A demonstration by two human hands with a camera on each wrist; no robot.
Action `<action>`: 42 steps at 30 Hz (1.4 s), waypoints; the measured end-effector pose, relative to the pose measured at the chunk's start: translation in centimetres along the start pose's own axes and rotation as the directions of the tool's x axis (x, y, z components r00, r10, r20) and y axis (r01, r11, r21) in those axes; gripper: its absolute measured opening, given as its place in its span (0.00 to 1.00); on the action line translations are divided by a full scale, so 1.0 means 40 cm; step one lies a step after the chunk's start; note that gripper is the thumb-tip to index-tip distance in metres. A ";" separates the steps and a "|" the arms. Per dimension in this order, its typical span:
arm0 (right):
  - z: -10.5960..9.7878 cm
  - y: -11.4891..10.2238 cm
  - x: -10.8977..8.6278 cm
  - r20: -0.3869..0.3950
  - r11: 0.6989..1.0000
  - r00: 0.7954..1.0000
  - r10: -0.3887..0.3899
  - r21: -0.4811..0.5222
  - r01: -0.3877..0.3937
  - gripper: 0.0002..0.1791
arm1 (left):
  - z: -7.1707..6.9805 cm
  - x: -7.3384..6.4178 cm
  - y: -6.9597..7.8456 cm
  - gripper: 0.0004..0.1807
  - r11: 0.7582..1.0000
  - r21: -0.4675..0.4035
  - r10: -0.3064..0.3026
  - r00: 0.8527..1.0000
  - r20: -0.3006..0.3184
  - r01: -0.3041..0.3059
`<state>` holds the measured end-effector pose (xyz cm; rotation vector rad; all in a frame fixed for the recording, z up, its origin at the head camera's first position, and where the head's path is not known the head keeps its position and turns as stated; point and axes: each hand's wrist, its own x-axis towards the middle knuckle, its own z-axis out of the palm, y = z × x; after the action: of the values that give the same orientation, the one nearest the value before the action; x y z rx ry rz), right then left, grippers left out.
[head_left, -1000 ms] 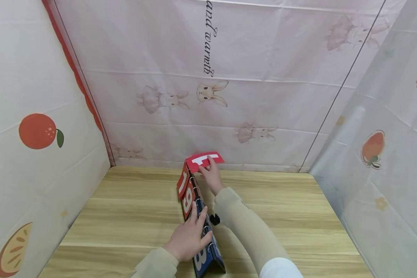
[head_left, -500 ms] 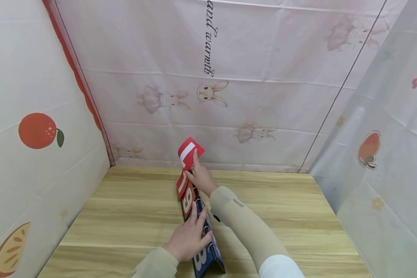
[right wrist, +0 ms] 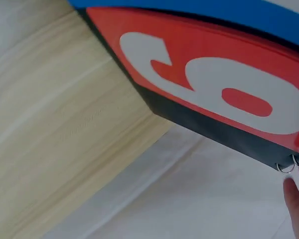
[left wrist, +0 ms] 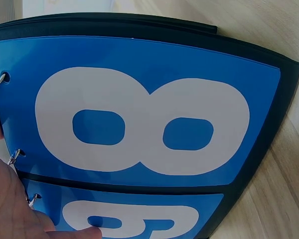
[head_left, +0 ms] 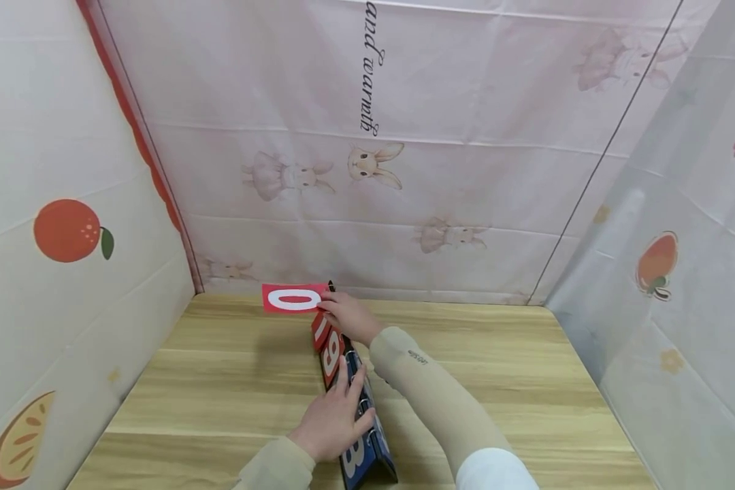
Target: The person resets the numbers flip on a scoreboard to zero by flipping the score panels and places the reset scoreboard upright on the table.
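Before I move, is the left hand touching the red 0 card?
Apart: the head view shows other red cards between the left hand and the red 0 card.

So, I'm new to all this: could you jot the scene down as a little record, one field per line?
Main object: two-sided flip scoreboard, standing like a tent
Left hand: resting across the scoreboard's ridge
Right hand: touching the red card at its end nearest the ridge
Number on that card: white 0
Blue card: large white 8
Surface: wood-grain table
Backdrop: pale cloth printed with rabbits
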<state>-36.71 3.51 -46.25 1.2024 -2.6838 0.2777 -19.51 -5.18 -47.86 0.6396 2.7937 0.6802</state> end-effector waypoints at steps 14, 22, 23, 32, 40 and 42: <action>-0.008 -0.008 0.000 0.095 0.974 0.995 -0.007 -0.225 0.028 0.22 | 0.006 -0.001 0.000 0.42 1.000 -0.001 -0.007 1.000 0.006 0.007; -0.002 -0.008 0.005 0.110 0.968 0.994 0.014 -0.249 0.014 0.22 | 0.005 -0.003 -0.001 0.42 1.000 0.002 -0.003 1.000 -0.004 0.003; -0.002 -0.008 0.005 0.112 0.967 0.994 0.015 -0.253 0.014 0.22 | 0.005 -0.004 -0.001 0.42 1.000 0.005 0.000 1.000 -0.008 0.000; -0.009 -0.016 0.006 0.134 0.971 0.990 0.031 -0.241 0.002 0.18 | 0.004 -0.005 -0.002 0.42 1.000 0.004 0.009 1.000 -0.023 -0.009; -0.010 -0.016 0.002 0.129 0.971 0.991 0.022 -0.240 0.009 0.18 | 0.003 -0.007 0.002 0.42 1.000 0.005 0.014 0.999 -0.030 -0.014; -0.009 -0.014 0.002 0.134 0.973 0.990 0.033 -0.229 -0.001 0.19 | 0.004 -0.006 0.003 0.42 1.000 0.015 0.016 0.999 -0.038 -0.016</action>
<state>-36.30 3.18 -45.86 1.1671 -2.7484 -0.1148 -19.22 -5.15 -47.91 0.6593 2.8338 0.6820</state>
